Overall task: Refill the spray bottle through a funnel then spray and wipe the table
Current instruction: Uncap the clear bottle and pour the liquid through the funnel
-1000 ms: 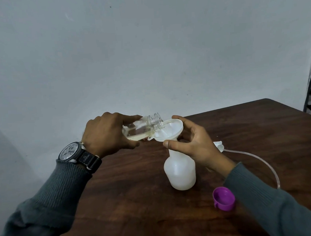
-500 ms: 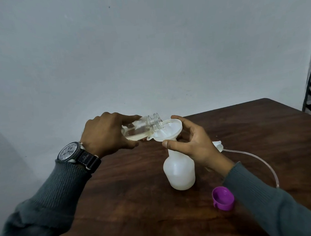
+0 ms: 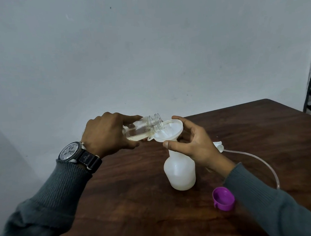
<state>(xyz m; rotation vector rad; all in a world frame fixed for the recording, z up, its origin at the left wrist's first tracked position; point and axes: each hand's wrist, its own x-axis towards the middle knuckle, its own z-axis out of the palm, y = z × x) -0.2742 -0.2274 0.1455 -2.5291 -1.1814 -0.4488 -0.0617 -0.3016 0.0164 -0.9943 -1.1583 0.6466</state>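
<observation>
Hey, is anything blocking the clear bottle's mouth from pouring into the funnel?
Nothing visible. The clear bottle, tilted in the left hand, has its open mouth at the funnel rim; the right hand holds the funnel from outside.

The left forearm, in a ribbed grey knit sleeve [image 3: 61,187], reaches in from the lower left, its wrist carrying a round steel-cased wristwatch on a dark fabric strap [image 3: 75,152]. The left grip [image 3: 107,134] shows its back to the camera, knuckles up, fingers and thumb curled round a small clear glass jar [image 3: 142,128] held tipped on its side. The right forearm, in a matching grey sleeve [image 3: 263,193], comes in from the lower right. The right grip [image 3: 197,144] faces palm leftward, thumb [image 3: 172,145] in front and fingers curved behind, holding a white plastic funnel [image 3: 169,130] between them. The two grips sit near each other, apart.
</observation>
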